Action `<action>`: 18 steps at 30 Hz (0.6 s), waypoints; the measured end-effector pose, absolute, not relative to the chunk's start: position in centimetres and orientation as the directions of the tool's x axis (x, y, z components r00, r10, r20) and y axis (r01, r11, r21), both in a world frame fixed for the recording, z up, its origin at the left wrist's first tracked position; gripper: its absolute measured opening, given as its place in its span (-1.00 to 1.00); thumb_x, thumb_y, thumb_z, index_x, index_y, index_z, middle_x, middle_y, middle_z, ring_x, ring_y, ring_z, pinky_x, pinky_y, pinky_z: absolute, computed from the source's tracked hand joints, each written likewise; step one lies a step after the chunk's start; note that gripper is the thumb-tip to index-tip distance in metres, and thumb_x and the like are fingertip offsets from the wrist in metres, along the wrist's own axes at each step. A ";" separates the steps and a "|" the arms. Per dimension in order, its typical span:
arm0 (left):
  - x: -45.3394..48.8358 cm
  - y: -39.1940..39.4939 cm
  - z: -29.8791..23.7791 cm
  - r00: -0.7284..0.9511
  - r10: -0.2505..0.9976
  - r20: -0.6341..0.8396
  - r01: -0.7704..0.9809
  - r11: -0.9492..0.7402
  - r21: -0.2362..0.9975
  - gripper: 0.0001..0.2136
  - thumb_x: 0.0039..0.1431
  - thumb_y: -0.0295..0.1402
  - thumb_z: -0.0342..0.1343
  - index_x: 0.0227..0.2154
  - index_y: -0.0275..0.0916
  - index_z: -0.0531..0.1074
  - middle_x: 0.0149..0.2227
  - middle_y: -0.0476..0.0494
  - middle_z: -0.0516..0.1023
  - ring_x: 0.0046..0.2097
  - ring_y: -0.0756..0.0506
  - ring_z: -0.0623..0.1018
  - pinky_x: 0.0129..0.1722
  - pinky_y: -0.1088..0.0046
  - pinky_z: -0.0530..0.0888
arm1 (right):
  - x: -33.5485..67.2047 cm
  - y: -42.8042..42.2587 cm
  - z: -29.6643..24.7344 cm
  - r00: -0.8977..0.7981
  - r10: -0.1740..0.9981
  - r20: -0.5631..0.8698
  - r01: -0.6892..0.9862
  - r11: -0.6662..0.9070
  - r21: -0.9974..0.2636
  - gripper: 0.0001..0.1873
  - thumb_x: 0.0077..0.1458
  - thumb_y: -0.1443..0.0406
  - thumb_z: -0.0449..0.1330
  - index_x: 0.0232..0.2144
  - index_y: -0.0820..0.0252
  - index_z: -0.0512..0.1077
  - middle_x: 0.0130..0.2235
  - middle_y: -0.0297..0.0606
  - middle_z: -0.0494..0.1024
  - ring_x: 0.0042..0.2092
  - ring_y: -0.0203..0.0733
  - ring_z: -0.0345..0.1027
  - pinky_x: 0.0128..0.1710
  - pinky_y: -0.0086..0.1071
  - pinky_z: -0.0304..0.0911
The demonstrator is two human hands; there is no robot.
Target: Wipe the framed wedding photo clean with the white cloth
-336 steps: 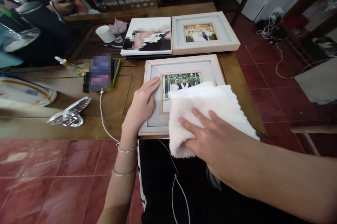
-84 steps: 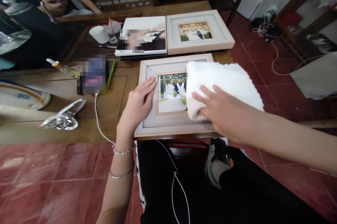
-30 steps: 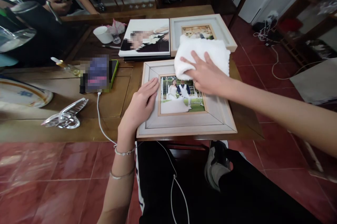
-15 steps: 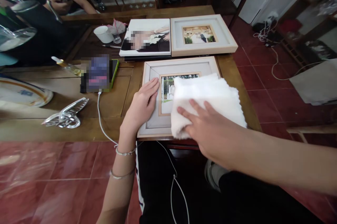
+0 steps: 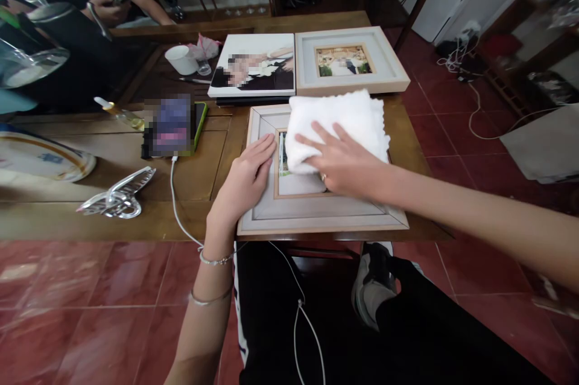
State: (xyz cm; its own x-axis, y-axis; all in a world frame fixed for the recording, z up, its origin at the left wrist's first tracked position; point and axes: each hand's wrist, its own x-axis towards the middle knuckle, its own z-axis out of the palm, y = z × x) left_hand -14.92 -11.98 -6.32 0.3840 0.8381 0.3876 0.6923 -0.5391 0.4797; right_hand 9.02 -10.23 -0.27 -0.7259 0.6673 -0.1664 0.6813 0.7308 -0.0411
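Since the last frame: right hand (image 5: 346, 165) and white cloth (image 5: 337, 116) have shifted from the near right part of the near frame (image 5: 312, 216) to its far side. Left hand (image 5: 248, 174) hasn't moved off the frame's left edge.

Right fingers spread moderately across the top of the cloth, thumb tucked at its near left edge; they have hold of the cloth. Left fingers extended, close together, lying flat on the frame, tips by the photo's inner border; nothing gripped. Two bracelets (image 5: 217, 259) on the left wrist and forearm.

Near frame lies face up at the near edge of the table (image 5: 190, 189). Cloth covers most of its photo plus the far right corner; a strip on the left and part of the near side show.

Beyond it, side by side: picture panel (image 5: 256, 65) on the left, second frame (image 5: 346, 62) on the right. Both face up.

Left on the table: phone (image 5: 169, 125), screen blurred, white cable (image 5: 178, 201) plugged into its near end; silver hair clip (image 5: 120, 195) nearer; dropper bottle (image 5: 124, 114) just beside the phone; white cup (image 5: 181, 60) farther back. Kettle (image 5: 67, 29) far left; behind it, another person's hand (image 5: 107, 9) holds a small device.
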 end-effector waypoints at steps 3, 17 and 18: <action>-14.9 -12.0 -6.2 0.386 0.839 0.384 0.692 -0.539 0.481 -0.58 0.47 -0.35 -0.10 0.24 -0.36 0.45 0.32 -0.31 0.42 0.38 -0.23 0.39 0.41 0.01 0.32 | 9.0 -6.4 -0.4 -0.723 0.684 -0.095 0.687 0.727 0.012 -0.30 0.15 0.52 0.06 0.33 0.21 0.37 0.52 -0.07 -0.03 0.51 0.48 -0.35 0.36 0.52 -0.23; -14.7 -12.1 -6.1 0.340 0.872 0.353 0.717 -0.483 0.503 -0.59 0.44 -0.35 -0.10 0.22 -0.26 0.48 0.32 -0.23 0.44 0.38 -0.23 0.40 0.42 0.01 0.31 | 6.9 -17.8 2.4 -0.801 0.524 -0.290 0.581 0.796 -0.169 -0.54 0.18 0.40 0.17 0.10 0.24 0.59 0.44 0.10 0.17 0.46 0.59 -0.14 0.31 0.50 -0.01; -14.7 -12.1 -6.1 0.340 0.873 0.350 0.717 -0.481 0.505 -0.59 0.44 -0.35 -0.10 0.21 -0.25 0.48 0.32 -0.22 0.44 0.38 -0.23 0.40 0.42 0.02 0.31 | 6.9 -18.6 2.9 -0.808 0.505 -0.303 0.571 0.797 -0.197 -0.56 0.18 0.38 0.18 0.09 0.24 0.61 0.42 0.12 0.21 0.44 0.60 -0.09 0.29 0.50 0.03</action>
State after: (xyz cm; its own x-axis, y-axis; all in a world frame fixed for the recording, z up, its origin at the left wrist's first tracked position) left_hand -14.68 -12.12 -6.08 0.3397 0.8730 0.3500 0.7167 -0.4812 0.5047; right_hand 6.90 -18.65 2.91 -0.8084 0.5047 -0.3029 0.5712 0.7968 -0.1972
